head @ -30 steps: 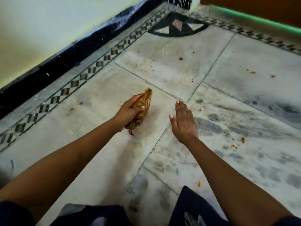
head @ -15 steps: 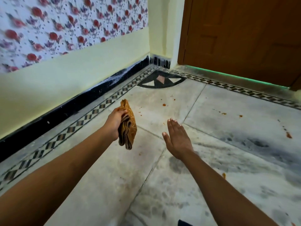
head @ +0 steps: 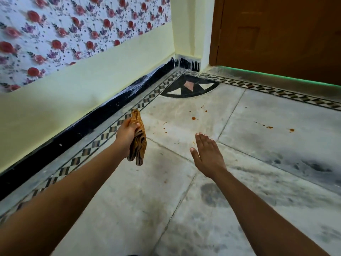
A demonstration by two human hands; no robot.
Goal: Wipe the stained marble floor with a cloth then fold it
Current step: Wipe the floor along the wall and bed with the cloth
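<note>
Here the left hand [head: 127,134] is clenched around a bunched brown-and-orange cloth [head: 138,143], gripping it near its upper part so that one end pokes up above the fist and the longer, striped end droops below it. The cloth hangs in the air, clear of the marble floor [head: 129,209], over the slab that lies just inside the chequered border strip [head: 103,137]. The right hand [head: 207,156] is empty — flat, fingers straight and together, thumb out to the side, palm turned inward toward the cloth, held above the floor a little apart from the left hand.

Orange-brown stains [head: 193,118] dot the pale slabs ahead of both hands: a larger spot and a few specks beyond the cloth, and more spots [head: 291,130] further to the right. The slabs nearer the person carry grey smudges and darker veining.

Along the left runs a black skirting [head: 77,132] under a pale yellow wall [head: 73,93], with floral wallpaper [head: 73,30] above it. In the corner the floor has a dark quarter-circle inlay [head: 190,88] with pale and pink pieces. A brown wooden door [head: 280,34] stands on the right — a thin green glow shows along its bottom edge.
</note>
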